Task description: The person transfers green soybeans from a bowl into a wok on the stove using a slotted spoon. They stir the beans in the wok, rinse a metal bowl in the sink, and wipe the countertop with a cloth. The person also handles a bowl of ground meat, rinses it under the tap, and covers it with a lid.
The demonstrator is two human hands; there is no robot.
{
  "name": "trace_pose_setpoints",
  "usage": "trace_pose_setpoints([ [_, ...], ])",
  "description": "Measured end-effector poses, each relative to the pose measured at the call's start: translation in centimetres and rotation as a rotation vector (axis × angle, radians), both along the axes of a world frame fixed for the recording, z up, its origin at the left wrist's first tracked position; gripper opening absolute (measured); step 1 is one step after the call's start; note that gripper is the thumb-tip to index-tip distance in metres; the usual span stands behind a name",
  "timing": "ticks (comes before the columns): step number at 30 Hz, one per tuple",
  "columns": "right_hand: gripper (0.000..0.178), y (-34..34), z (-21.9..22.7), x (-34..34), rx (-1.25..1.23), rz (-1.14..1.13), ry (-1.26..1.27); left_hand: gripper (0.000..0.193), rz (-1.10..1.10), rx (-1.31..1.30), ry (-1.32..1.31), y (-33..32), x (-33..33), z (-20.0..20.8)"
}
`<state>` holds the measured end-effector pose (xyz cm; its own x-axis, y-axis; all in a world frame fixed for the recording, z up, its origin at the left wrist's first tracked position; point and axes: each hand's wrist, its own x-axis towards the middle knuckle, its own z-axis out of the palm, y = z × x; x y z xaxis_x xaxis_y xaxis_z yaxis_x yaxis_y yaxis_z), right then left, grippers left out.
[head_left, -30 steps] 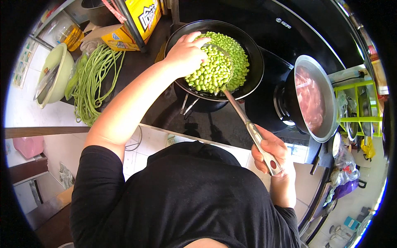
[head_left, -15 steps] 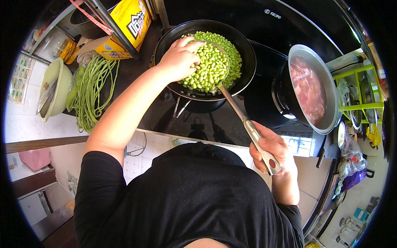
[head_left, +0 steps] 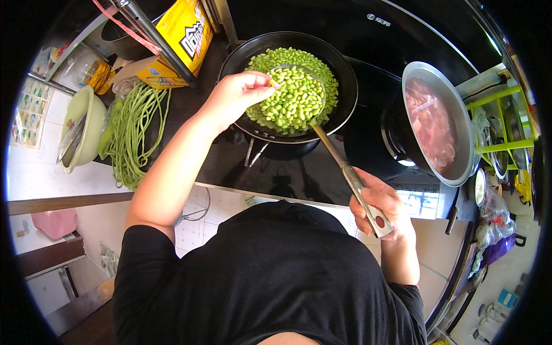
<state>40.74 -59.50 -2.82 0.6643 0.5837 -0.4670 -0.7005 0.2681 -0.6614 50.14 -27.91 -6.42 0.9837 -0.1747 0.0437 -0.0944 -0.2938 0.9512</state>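
The person's black shirt (head_left: 276, 276) is nearest. Just past it, at the near edge of the dark, glossy surface (head_left: 230, 167), the right hand (head_left: 394, 208) has its fingers wrapped around the handle of a metal ladle (head_left: 345, 167). The handle slants up and to the left over that edge to a round bowl heaped with shelled green beans (head_left: 296, 102).

The left hand (head_left: 230, 98) reaches over the left rim of a black pan (head_left: 347, 86); its thumb and forefinger are pinched together, with what looks like one bean between the tips, just beside the heap. The pan stands mid-surface, toward the far edge, and more green beans (head_left: 296, 56) lie in it around and beneath the ladle's bowl.

Toward the surface's left end lies a bundle of long green pods (head_left: 135, 135), with a tilted pale green bowl (head_left: 89, 129) beside it. Near the right end stands a grey metal basin (head_left: 467, 132) holding pink meat (head_left: 431, 121) in liquid, with a bright green rack (head_left: 506, 146) just beyond its right side. A yellow carton (head_left: 178, 40) stands by the far left corner.
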Motion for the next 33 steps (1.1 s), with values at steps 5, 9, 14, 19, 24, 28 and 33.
trace_pose_setpoints([
  [5,0.055,0.2,-0.8,0.4,-0.046,0.001,-0.052,0.020,-0.021,-0.406,0.178,0.0,-2.5,1.2],
  [9,0.051,1.2,-0.6,0.6,-0.144,0.008,-0.115,0.021,-0.037,-0.633,0.206,0.5,-3.9,1.6],
  [14,0.048,2.2,-1.3,0.9,-0.232,0.019,-0.187,0.018,-0.104,-0.980,0.295,1.9,-5.1,0.5],
  [19,0.052,3.8,-1.0,0.8,-0.531,-0.037,-0.376,0.012,0.094,-1.134,0.414,2.3,-5.8,-1.1],
  [24,0.059,4.3,-2.1,1.1,-0.713,-0.123,-0.631,0.010,0.287,-1.064,0.285,4.4,-7.7,-2.6],
  [28,0.059,5.3,-3.1,1.1,-0.804,-0.179,-0.785,0.010,0.449,-0.973,0.202,7.0,-10.0,-3.9],
  [33,0.059,5.3,-5.6,0.8,-0.822,-0.199,-0.827,0.013,0.598,-0.980,0.190,10.1,-13.0,-6.2],
])
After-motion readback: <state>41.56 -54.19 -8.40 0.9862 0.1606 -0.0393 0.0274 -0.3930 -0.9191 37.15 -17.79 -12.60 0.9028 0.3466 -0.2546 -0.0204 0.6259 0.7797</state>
